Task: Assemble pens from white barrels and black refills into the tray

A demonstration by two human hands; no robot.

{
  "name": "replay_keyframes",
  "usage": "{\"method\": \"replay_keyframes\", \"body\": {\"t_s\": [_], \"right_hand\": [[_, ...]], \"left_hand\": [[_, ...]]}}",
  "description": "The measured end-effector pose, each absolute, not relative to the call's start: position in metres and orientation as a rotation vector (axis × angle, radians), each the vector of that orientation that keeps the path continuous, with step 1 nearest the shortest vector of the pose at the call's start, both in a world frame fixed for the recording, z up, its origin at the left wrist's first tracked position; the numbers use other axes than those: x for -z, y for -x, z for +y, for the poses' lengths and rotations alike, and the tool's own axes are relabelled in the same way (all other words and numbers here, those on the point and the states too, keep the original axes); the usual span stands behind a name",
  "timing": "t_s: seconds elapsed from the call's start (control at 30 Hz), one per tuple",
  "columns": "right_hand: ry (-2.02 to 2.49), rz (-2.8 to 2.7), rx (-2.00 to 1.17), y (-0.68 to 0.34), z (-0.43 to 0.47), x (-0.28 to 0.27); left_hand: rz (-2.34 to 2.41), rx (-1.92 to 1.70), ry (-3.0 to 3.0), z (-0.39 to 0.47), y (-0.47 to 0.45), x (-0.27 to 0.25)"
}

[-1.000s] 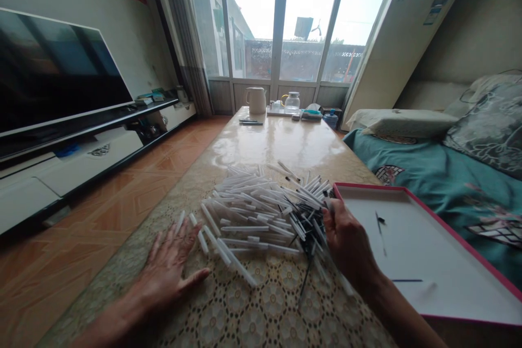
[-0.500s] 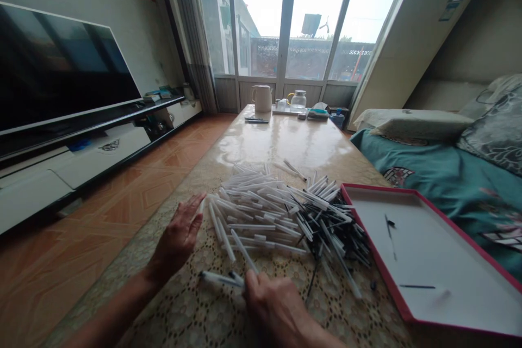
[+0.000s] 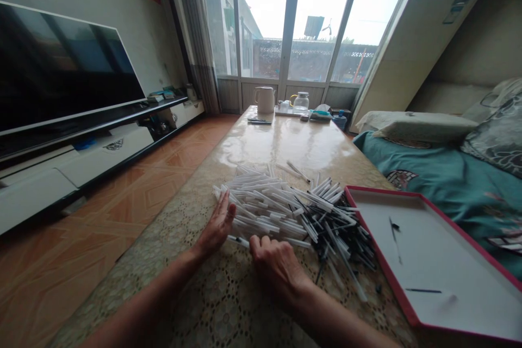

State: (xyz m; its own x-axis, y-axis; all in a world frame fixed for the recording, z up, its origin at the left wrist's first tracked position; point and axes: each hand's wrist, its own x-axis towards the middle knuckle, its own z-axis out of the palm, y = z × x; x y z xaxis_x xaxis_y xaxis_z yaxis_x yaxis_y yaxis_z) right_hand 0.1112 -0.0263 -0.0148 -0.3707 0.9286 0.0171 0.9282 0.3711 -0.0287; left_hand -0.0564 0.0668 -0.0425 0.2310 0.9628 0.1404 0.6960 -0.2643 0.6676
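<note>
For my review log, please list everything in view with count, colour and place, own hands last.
Translucent tubes: many, whitish, heaped mid-table
Thin black parts: many, black, heap's right side
Tray: one, white with pink-red rim, right of heap
Thin rods: two, dark, in tray
Table: one, beige patterned, centre
Jug: one, cream, table's far end
Glass pitcher: one, clear, yellow handle, right of jug
Tissue pack: one, teal and white, right of pitcher
Television: one, black, left
Cabinet: one, white and black, under television
Curtain: one, grey, left of window
Window: one, pale frame, far wall
Cloth: one, teal, right
Cushion: one, grey patterned, far right
Left hand: one, against heap's left edge
Right hand: one, at heap's near edge
</note>
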Motion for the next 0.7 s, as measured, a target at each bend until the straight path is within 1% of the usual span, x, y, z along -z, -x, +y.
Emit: {"method": "replay_keyframes", "body": {"t_s": [0.1, 0.23, 0.4, 0.47, 0.57, 0.63, 0.7], "right_hand": [[1.676, -2.569, 0.066, -0.102, -0.037, 0.023], [1.678, -2.449, 0.199, -0.094, -0.044, 0.03], [1.652, -2.333, 0.069, -0.12, -0.051, 0.009], [1.798, -2.226, 0.063, -0.148, -0.058, -0.003], [2.07, -2.051, 0.181, -0.196, -0.069, -0.008], [2.203, -2.001, 0.278, -0.223, -0.076, -0.001], [2.245, -2.011, 0.298, -0.24, -0.082, 0.011]], "left_hand": [[1.499, -0.751, -2.064, 0.067, 0.061, 0.038], [1.586, -0.693, -2.314, 0.05, 0.072, 0.046], [1.578, -0.627, -2.631, 0.028, 0.079, 0.06], [1.576, -0.621, -2.689, 0.026, 0.079, 0.063], [1.578, -0.628, -2.714, 0.028, 0.081, 0.067], [1.58, -0.645, -2.713, 0.031, 0.081, 0.069], [1.6, -0.669, -2.702, 0.032, 0.081, 0.069]]}}
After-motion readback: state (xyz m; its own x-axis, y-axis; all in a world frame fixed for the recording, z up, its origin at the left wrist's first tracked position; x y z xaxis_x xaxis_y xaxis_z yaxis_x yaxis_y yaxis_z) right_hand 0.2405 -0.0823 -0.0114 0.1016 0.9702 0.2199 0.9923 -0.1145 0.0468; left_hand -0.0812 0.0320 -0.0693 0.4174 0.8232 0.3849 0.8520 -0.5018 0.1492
